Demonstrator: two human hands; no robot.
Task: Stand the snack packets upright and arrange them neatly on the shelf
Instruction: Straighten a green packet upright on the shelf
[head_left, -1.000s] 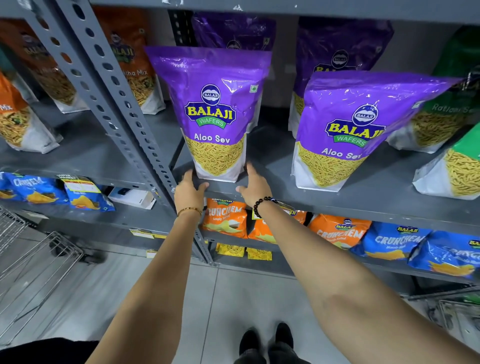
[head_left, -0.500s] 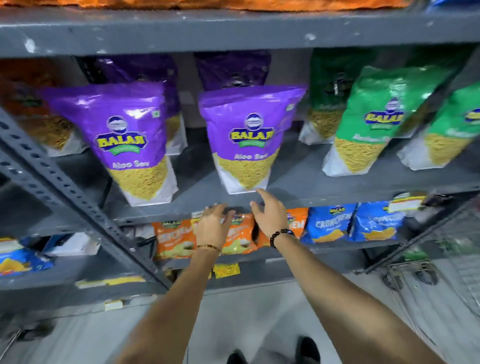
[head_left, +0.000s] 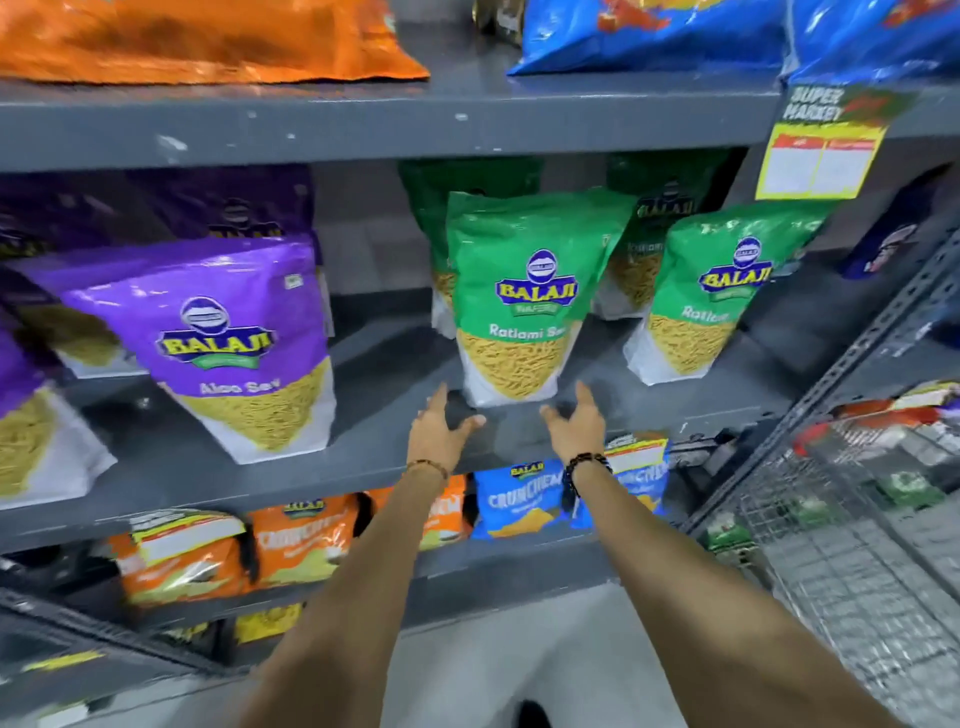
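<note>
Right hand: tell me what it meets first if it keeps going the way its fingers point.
The right hand points up and into the shelf, so it would probably meet the lower right corner of the green Ratlami Sev packet first. Depth is uncertain; it could slip just beside the packet.

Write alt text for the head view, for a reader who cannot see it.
Both open hands, left hand and right hand, reach toward the base of an upright green Ratlami Sev packet on a grey metal shelf. A purple Aloo Sev packet stands to its left.
</note>
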